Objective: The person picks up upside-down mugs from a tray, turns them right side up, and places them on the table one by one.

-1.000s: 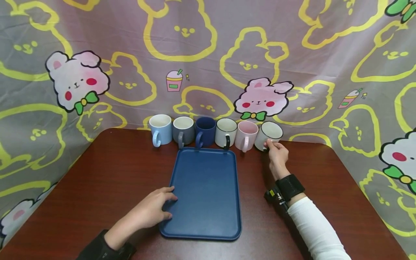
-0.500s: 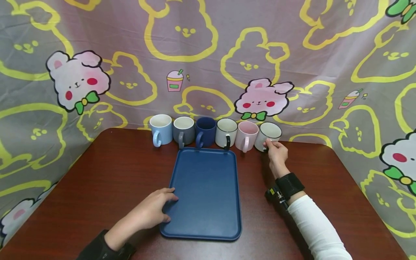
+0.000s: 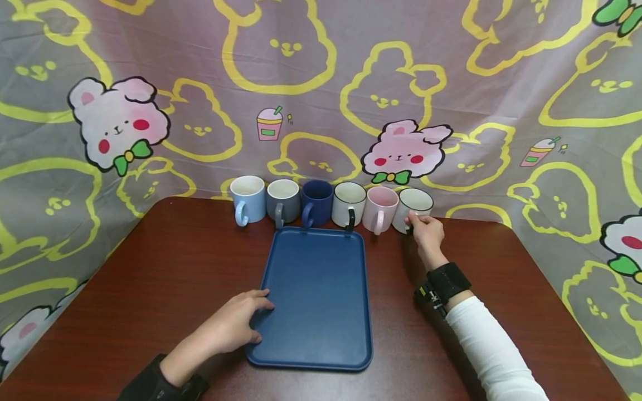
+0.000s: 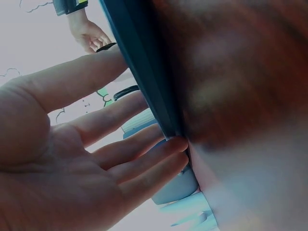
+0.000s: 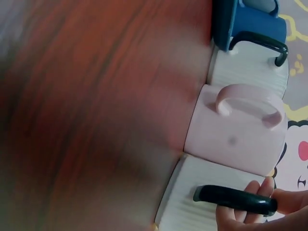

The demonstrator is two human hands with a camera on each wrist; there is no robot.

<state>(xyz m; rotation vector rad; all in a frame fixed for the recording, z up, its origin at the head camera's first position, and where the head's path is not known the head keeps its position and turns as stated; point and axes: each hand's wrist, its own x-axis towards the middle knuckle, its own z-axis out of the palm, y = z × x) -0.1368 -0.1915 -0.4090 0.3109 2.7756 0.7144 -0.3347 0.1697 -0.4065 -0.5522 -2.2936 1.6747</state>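
At the right end of a row of mugs stands a white mug [image 3: 414,201] with a black rim. My right hand [image 3: 428,233] is at its front, and in the right wrist view the fingers [image 5: 252,192] hold its black handle [image 5: 231,197]. The mug stands on the table beside a pink mug [image 3: 379,210]. My left hand [image 3: 233,322] rests with spread fingers on the left rim of a dark blue tray [image 3: 316,301]. Seen from the left wrist, the almost straight fingers [image 4: 115,118] touch the tray's edge [image 4: 144,72].
Left of the pink mug stand another white mug [image 3: 346,209] with a black handle, a navy mug [image 3: 317,206], a grey mug [image 3: 283,207] and a light blue mug [image 3: 251,203]. The tray's far edge lies close to the handles. A patterned cloth [image 3: 311,111] hangs behind the brown table [image 3: 175,267].
The rightmost white mug, tilted a little to the right earlier, now stands straighter and closer to the pink mug. My right hand has shifted slightly with it. My left hand has not moved.
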